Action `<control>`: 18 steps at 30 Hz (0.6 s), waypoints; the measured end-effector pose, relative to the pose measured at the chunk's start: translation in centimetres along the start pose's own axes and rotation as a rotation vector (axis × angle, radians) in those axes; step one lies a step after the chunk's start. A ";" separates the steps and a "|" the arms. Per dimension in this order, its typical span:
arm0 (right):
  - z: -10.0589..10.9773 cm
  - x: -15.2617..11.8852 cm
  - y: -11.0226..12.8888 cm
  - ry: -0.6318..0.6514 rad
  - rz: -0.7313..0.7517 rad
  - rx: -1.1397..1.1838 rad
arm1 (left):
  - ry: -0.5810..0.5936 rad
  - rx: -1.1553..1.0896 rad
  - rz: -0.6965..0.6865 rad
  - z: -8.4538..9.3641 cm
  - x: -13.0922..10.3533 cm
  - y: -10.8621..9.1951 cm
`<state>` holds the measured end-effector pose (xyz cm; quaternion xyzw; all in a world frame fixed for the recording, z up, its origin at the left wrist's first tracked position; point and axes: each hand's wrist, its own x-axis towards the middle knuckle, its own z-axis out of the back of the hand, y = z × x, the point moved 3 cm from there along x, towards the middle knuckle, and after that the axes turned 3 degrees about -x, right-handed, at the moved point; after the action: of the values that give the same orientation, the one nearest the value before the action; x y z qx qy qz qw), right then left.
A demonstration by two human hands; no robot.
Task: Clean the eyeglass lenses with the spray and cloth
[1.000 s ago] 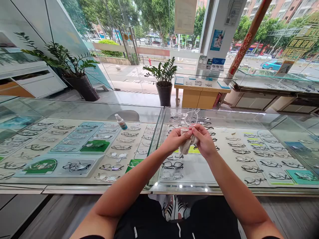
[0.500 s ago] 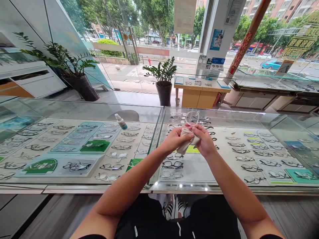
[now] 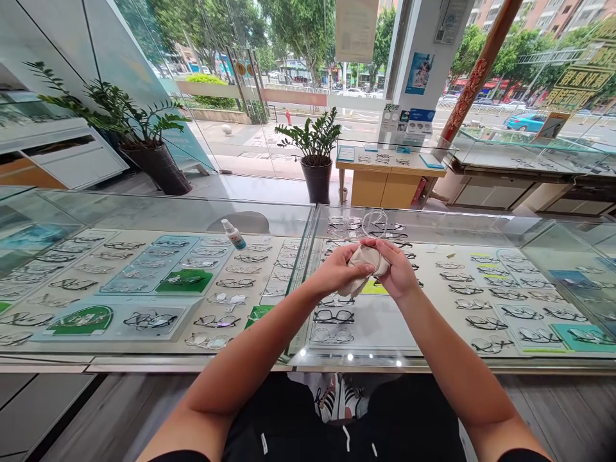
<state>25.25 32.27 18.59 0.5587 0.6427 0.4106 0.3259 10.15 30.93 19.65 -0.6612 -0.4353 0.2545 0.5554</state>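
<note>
My left hand (image 3: 341,268) is closed on a pale beige lens cloth (image 3: 360,262), thumb laid across it. Facing it, my right hand (image 3: 398,271) has its fingers wrapped around the cloth's other side and a pair of clear-framed eyeglasses. One round lens (image 3: 375,222) sticks out past my fingertips; the other half of the glasses is hidden in the cloth and fingers. Both hands are together above the right-hand glass display case (image 3: 375,330). A small white spray bottle (image 3: 233,233) with a blue-green base stands to the left on the glass top.
Rows of eyeglasses (image 3: 333,316) lie inside the case under my hands. More frames fill the left case, some on green pads (image 3: 185,280). Beyond the counter are a potted plant (image 3: 316,160), a wooden display table (image 3: 385,183) and the shop window.
The cloth is spread wider between my hands and covers more of the glasses. The exposed lens has shifted slightly right and up. The spray bottle stays put.
</note>
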 end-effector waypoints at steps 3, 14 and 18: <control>0.1 0.0 0.3 0.019 -0.004 0.019 | 0.005 -0.002 -0.006 0.0 0.0 -0.1; -0.6 -0.3 0.4 0.098 0.025 0.022 | -0.179 0.073 -0.036 0.3 0.4 0.5; -0.5 -0.3 0.3 0.110 0.030 -0.006 | -0.141 0.020 -0.015 0.1 0.2 0.4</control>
<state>24.96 31.87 19.07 0.5440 0.6500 0.4474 0.2853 10.32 31.18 19.33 -0.6327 -0.4759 0.3006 0.5318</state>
